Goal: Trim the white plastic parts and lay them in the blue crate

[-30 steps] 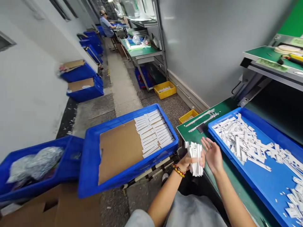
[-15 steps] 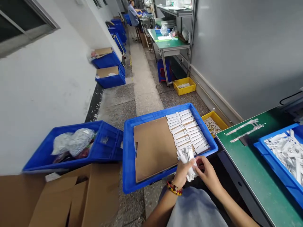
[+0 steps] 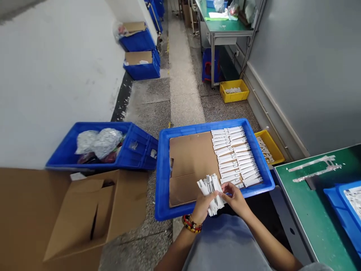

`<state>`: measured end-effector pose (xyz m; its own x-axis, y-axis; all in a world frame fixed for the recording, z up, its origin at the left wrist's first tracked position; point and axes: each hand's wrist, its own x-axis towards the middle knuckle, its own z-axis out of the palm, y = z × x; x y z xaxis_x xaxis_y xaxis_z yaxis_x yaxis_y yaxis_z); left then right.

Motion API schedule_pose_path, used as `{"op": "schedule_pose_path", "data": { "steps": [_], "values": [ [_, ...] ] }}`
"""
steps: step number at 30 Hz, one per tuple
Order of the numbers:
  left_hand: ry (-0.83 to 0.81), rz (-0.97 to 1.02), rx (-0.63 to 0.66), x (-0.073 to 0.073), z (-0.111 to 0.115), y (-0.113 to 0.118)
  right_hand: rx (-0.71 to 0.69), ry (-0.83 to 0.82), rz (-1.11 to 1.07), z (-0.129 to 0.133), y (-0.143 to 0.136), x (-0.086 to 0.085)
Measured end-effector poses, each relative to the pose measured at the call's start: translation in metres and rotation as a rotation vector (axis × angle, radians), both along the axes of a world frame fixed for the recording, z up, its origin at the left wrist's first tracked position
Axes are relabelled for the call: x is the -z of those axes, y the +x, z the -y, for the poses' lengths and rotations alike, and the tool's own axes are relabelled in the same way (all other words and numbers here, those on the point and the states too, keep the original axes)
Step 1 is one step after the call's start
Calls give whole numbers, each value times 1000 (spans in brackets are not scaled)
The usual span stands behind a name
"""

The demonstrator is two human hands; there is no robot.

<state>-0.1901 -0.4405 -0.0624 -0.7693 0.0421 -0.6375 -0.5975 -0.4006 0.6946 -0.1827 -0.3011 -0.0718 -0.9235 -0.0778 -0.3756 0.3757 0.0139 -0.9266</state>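
Note:
My left hand (image 3: 202, 207) is wrapped around a bunch of flat white plastic strips (image 3: 209, 187) that fan out upward. On the right side of that bunch, the thumb and fingers of my right hand (image 3: 236, 200) pinch a strip at its edge. Both hands are over the near rim of a blue tray (image 3: 163, 173). Inside it lies a brown cardboard sheet (image 3: 191, 154). Two columns of similar white strips (image 3: 235, 152) are laid side by side on the sheet's right part. The palm-side ends of the held strips are partly hidden by my fingers.
At right stands a green table (image 3: 307, 203) with a blue bin (image 3: 342, 216) of white pieces. Yellow bins (image 3: 234, 96) sit on the floor along the wall. To the left are an open cardboard box (image 3: 81, 222) and a blue crate (image 3: 64, 150) with plastic bags.
The view has tipped downward, and the person far down the aisle has left it. My hands and the bunch have shifted left relative to the tray, nearer the bare cardboard.

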Motion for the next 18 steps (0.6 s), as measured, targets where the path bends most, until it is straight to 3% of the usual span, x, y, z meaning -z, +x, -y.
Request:
{"op": "schedule_pose_path", "data": {
  "steps": [9, 15, 18],
  "values": [
    [-191, -137, -65, 6, -21, -26, -121, 144, -117, -28, -32, 2],
    [-155, -73, -159, 19, -23, -36, -109, -228, 115, -34, -57, 20],
    [-136, 7, -192, 24, -13, -42, -135, -279, 180, -35, -67, 24]
  ]
}}
